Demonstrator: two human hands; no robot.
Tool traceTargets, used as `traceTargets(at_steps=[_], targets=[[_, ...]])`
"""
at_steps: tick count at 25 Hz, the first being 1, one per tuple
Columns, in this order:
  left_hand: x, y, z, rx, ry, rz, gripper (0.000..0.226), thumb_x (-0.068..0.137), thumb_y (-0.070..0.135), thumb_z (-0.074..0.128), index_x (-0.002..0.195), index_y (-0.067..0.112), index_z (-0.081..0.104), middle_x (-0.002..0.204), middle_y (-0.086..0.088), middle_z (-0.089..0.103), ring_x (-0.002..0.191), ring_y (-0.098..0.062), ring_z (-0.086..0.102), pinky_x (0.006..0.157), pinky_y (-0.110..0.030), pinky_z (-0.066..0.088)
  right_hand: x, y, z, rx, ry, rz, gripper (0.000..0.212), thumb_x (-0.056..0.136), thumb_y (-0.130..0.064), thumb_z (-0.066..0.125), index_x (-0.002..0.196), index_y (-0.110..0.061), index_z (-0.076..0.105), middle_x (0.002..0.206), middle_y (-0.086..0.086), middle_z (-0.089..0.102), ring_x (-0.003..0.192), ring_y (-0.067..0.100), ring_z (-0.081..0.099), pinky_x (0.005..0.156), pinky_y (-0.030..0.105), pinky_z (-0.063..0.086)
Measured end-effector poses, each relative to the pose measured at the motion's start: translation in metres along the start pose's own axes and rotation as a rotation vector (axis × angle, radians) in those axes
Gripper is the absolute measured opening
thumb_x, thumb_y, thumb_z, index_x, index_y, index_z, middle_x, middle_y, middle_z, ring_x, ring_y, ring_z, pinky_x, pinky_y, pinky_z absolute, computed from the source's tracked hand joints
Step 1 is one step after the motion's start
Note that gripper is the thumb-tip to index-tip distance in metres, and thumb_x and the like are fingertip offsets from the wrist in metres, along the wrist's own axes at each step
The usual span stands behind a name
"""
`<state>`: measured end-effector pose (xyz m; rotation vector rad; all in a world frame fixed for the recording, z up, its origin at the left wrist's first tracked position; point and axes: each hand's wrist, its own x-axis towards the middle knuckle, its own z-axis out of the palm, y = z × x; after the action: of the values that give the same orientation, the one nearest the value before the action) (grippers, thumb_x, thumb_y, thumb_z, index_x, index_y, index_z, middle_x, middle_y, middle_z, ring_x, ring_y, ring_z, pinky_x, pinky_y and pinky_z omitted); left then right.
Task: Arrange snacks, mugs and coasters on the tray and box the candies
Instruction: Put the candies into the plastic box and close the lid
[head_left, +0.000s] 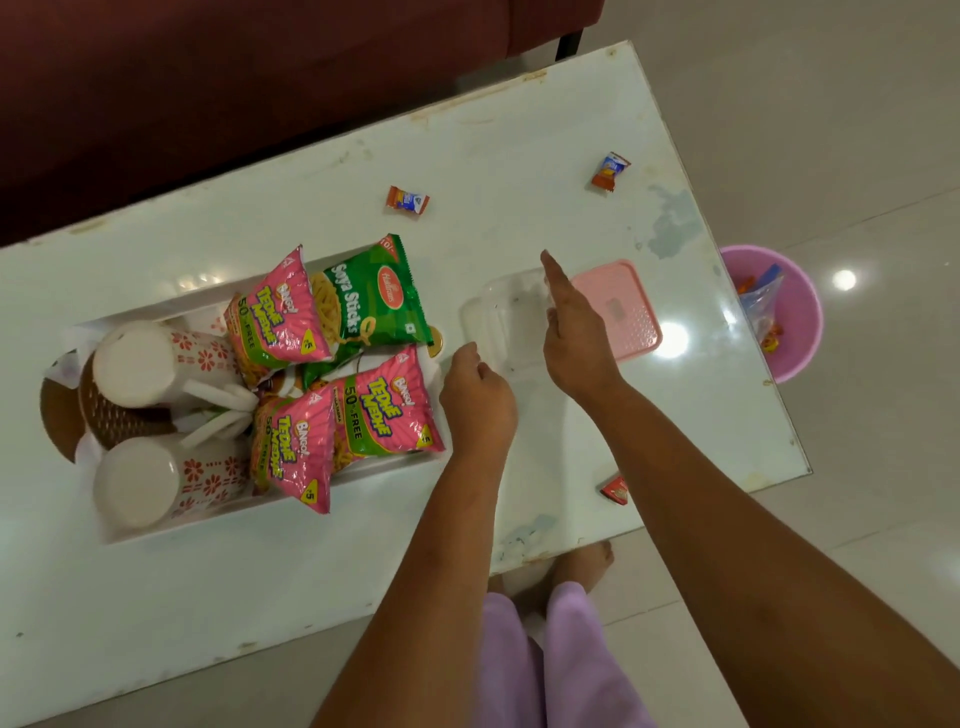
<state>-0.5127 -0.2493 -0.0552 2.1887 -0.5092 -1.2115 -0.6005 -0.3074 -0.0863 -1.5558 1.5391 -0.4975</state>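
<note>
A white tray (363, 475) on the table holds two flowered mugs (156, 364) lying on their sides, brown coasters (62, 410), pink snack packets (384, 405) and a green soya sticks packet (379, 296). To its right stands a clear plastic box (498, 317) with its pink lid (623, 306) beside it. My left hand (478, 400) hovers at the box's near left corner, fingers loosely curled, holding nothing. My right hand (576, 332) is over the box with fingers extended. Three wrapped candies lie loose: one (408, 200) behind the tray, one (610, 170) far right, one (615, 489) near the front edge.
A white table (519, 130) has its right edge near a pink bucket (795, 322) on the floor with wrappers in it. A dark red sofa (208, 78) runs behind the table. My feet and lilac trousers (561, 649) are at the front edge.
</note>
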Motion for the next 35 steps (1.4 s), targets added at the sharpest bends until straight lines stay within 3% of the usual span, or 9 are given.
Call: traceTargets(at_steps=[4,8,14,17,19,23,27,31,35], targets=[[-0.023,-0.006,-0.006,0.225,0.081,0.325,0.041,0.091,0.007,0.05,0.132,0.007,0.047,0.132,-0.012,0.055,0.125,-0.026,0.048,0.103,-0.032,0.039,-0.004,0.0,0.002,-0.04,0.032,-0.03,0.055,0.097,-0.004,0.034,0.148,-0.015,0.017,0.149,0.011,0.036,0.134,0.027,0.037,0.111,0.028,0.023],[-0.051,-0.033,-0.022,0.365,0.189,0.558,0.031,0.084,0.002,0.056,0.114,0.012,0.058,0.114,-0.008,0.063,0.11,-0.024,0.052,0.089,-0.031,0.044,-0.033,-0.001,-0.003,-0.075,0.1,0.03,0.055,0.097,-0.015,0.041,0.148,-0.013,0.02,0.15,0.008,0.035,0.137,0.027,0.034,0.112,0.036,0.026],[-0.089,-0.097,-0.044,0.598,0.225,0.429,0.037,0.075,0.002,0.058,0.108,0.016,0.06,0.108,-0.005,0.064,0.105,-0.028,0.054,0.085,-0.042,0.047,-0.135,0.01,0.008,-0.408,0.266,0.271,0.05,0.089,-0.012,0.05,0.138,-0.018,0.039,0.138,0.006,0.047,0.126,0.031,0.041,0.098,0.043,0.042],[-0.09,-0.114,-0.048,0.672,0.18,0.363,0.041,0.077,0.003,0.059,0.116,0.015,0.056,0.12,-0.006,0.058,0.114,-0.028,0.048,0.086,-0.04,0.047,-0.152,0.026,0.003,-0.401,0.255,0.478,0.049,0.089,-0.01,0.051,0.136,-0.019,0.039,0.142,0.006,0.039,0.127,0.035,0.035,0.095,0.044,0.045],[-0.085,-0.118,-0.047,0.654,0.135,0.294,0.04,0.082,0.001,0.057,0.119,0.016,0.053,0.126,-0.006,0.052,0.118,-0.027,0.042,0.082,-0.038,0.048,-0.151,0.032,0.0,-0.366,0.243,0.507,0.047,0.09,-0.009,0.05,0.135,-0.018,0.04,0.141,0.007,0.037,0.126,0.035,0.035,0.094,0.044,0.046],[-0.078,-0.119,-0.042,0.682,0.101,0.281,0.041,0.085,-0.004,0.053,0.118,0.019,0.052,0.126,-0.007,0.049,0.115,-0.026,0.043,0.075,-0.036,0.049,-0.143,0.036,0.0,-0.335,0.269,0.48,0.041,0.089,-0.001,0.047,0.128,-0.015,0.046,0.135,0.009,0.041,0.121,0.034,0.039,0.086,0.036,0.046],[-0.072,-0.109,-0.036,0.604,0.066,0.325,0.036,0.085,0.0,0.055,0.118,0.017,0.054,0.117,-0.008,0.059,0.11,-0.026,0.051,0.081,-0.036,0.048,-0.135,0.024,0.0,-0.174,0.334,0.455,0.043,0.086,0.009,0.042,0.122,-0.012,0.052,0.129,0.01,0.047,0.111,0.029,0.05,0.088,0.028,0.042],[-0.072,-0.081,-0.028,0.33,0.045,0.356,0.03,0.084,0.006,0.064,0.112,0.013,0.055,0.103,-0.009,0.069,0.093,-0.023,0.065,0.075,-0.029,0.052,-0.104,-0.012,-0.004,0.005,0.477,0.202,0.035,0.084,0.006,0.054,0.116,-0.008,0.057,0.118,0.011,0.055,0.099,0.015,0.057,0.089,0.022,0.048],[-0.064,-0.039,-0.026,0.068,0.136,0.445,0.025,0.084,0.012,0.066,0.105,0.01,0.054,0.093,-0.003,0.07,0.078,-0.015,0.068,0.065,-0.02,0.053,-0.057,-0.039,0.0,-0.01,0.386,0.007,0.03,0.081,0.009,0.054,0.106,-0.007,0.061,0.11,0.01,0.057,0.087,0.01,0.053,0.081,0.019,0.049]])
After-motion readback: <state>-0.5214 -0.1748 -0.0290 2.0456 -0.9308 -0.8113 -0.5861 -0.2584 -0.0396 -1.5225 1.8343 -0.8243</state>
